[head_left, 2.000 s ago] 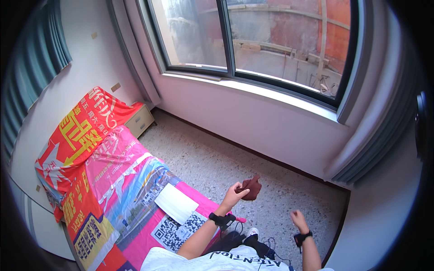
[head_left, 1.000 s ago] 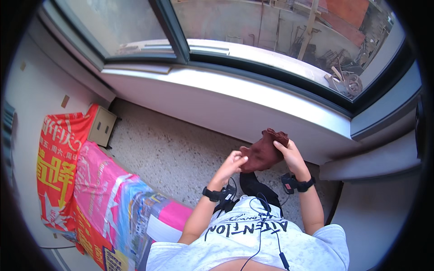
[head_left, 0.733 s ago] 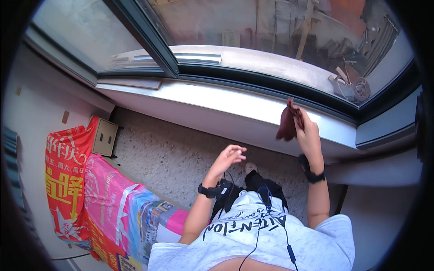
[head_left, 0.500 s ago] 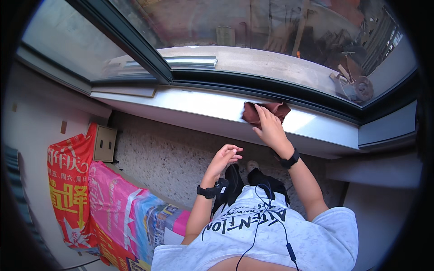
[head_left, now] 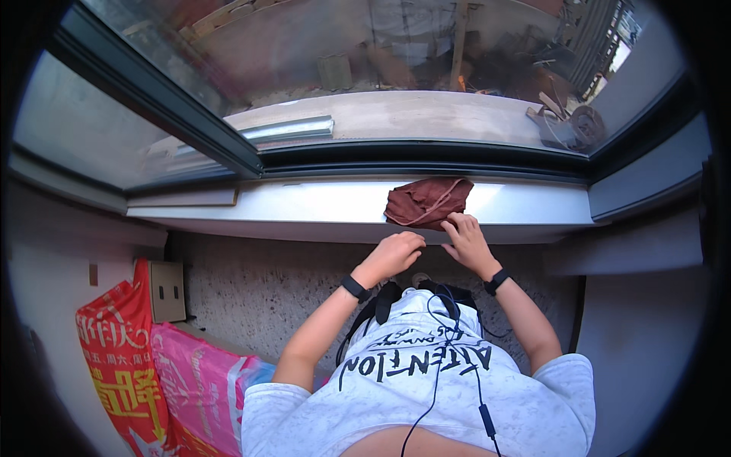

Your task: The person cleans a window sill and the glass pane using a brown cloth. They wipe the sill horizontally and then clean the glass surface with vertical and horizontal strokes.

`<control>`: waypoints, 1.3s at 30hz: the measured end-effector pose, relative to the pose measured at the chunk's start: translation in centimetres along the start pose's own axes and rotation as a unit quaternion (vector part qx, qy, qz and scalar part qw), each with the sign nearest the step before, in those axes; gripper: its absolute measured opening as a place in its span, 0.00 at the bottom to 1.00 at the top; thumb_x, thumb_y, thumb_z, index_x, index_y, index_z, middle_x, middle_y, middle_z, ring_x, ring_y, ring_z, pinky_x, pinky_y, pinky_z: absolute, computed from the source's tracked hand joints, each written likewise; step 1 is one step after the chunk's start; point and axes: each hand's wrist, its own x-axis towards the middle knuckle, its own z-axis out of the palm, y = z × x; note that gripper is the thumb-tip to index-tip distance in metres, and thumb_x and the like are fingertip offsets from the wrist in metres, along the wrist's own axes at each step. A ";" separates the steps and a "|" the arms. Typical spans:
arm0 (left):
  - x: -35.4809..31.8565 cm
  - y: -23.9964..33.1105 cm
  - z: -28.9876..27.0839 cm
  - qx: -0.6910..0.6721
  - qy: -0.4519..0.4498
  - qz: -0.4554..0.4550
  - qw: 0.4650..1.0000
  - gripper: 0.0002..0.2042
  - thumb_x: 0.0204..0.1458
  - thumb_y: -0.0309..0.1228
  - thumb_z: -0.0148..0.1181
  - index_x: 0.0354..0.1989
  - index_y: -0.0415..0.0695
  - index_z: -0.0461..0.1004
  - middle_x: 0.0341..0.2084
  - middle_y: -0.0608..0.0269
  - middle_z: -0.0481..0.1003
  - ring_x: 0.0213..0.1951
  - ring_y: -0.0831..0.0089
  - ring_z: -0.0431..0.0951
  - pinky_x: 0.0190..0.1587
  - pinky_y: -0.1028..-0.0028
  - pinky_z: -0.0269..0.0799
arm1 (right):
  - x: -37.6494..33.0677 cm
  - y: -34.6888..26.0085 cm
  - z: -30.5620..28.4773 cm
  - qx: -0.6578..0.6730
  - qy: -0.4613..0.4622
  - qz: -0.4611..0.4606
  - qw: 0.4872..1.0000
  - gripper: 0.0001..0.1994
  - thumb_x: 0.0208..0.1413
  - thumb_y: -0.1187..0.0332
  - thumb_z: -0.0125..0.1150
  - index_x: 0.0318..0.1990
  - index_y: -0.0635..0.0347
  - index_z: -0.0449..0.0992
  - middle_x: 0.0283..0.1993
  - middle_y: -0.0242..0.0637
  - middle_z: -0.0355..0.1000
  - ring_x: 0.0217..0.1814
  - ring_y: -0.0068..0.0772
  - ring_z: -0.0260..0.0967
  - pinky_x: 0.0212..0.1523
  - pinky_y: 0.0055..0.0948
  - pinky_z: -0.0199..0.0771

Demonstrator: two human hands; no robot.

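Observation:
A crumpled dark red-brown cloth (head_left: 428,202) lies on the white window sill (head_left: 335,204), its near edge reaching the sill's front edge. My right hand (head_left: 470,245) is at the cloth's near right corner, its fingertips against that corner and the thumb apart from the fingers. Just in front of the sill, my left hand (head_left: 391,257) hovers near the cloth with loosely bent fingers and nothing in them. Both wrists wear black bands.
Beyond the sill runs a dark window frame (head_left: 426,158) with glass panes. A beige box (head_left: 166,292) stands at the left, beside red and pink printed plastic sheets (head_left: 202,381). A black cable (head_left: 487,419) hangs down over my shirt. Speckled flooring (head_left: 251,282) lies below.
My right hand has drawn back from the top of the cloth to its near corner. The cloth lies more spread out. My left hand has come up closer to the sill, and the view has shifted.

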 end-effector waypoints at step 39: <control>4.2 -0.7 -0.5 0.097 0.269 -0.030 0.958 0.06 0.54 0.25 0.53 0.38 0.40 0.67 0.33 0.55 0.72 0.36 0.58 0.75 0.35 0.66 0.73 | 8.8 -19.7 -29.4 0.236 0.387 -0.171 0.875 0.15 0.49 0.62 0.60 0.45 0.54 0.73 0.30 0.37 0.68 0.19 0.25 0.59 0.19 0.23 0.55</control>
